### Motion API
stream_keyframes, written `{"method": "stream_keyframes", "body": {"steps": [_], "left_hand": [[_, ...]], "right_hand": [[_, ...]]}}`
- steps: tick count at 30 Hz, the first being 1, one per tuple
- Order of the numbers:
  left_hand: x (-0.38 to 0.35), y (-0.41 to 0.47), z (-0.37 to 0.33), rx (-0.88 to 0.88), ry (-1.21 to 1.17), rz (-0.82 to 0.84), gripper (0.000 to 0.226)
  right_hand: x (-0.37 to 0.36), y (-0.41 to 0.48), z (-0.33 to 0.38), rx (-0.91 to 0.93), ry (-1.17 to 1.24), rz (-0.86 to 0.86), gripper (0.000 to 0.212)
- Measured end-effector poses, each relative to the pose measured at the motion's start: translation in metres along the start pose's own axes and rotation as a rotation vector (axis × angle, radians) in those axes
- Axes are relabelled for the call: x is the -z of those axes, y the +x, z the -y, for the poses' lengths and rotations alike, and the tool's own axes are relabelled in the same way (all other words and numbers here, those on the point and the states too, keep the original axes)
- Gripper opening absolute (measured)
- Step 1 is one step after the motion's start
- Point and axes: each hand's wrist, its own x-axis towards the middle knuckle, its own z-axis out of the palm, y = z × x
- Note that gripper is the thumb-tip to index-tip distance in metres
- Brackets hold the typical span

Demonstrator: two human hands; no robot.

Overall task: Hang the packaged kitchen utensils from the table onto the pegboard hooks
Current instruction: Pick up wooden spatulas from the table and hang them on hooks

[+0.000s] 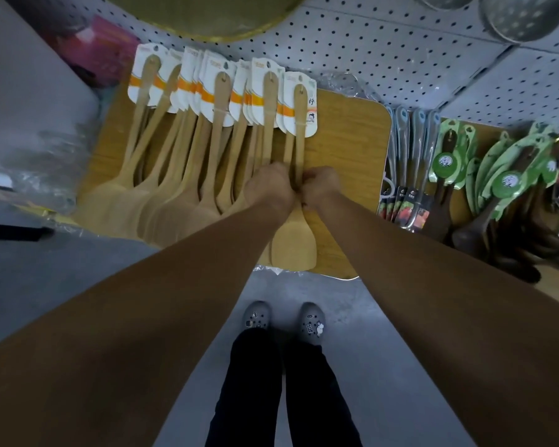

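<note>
Several packaged wooden spatulas [213, 130] with white and orange cards lie fanned out on a wooden table [346, 133], cards toward the pegboard [384, 50]. My left hand [270, 185] and my right hand [320, 185] meet over the rightmost spatula [300, 124]. Both hands are closed around its handle, near the neck above the blade [296, 243]. The fingers are hidden under the backs of the hands.
Grey-handled tools [410, 150] and green-carded dark utensils [504, 175] lie to the right. A metal skimmer [523, 17] and a round gold tray [207, 14] hang on the pegboard. Plastic-wrapped goods [29, 130] crowd the left. My shoes [284, 319] stand on grey floor.
</note>
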Motion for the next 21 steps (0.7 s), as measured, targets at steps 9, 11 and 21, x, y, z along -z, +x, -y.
{"method": "stream_keyframes", "body": {"steps": [9, 11, 21], "left_hand": [[0.003, -0.01, 0.013, 0.089, -0.44, 0.131, 0.033], [0.007, -0.025, 0.015, 0.084, -0.456, 0.188, 0.032], [0.029, -0.127, -0.016, -0.025, -0.693, 0.429, 0.044]], "right_hand": [[0.064, -0.045, -0.047, -0.192, 0.363, 0.111, 0.018], [0.073, -0.062, -0.058, -0.19, 0.395, 0.101, 0.021], [0.113, -0.187, -0.114, -0.078, 0.62, -0.068, 0.019]]}}
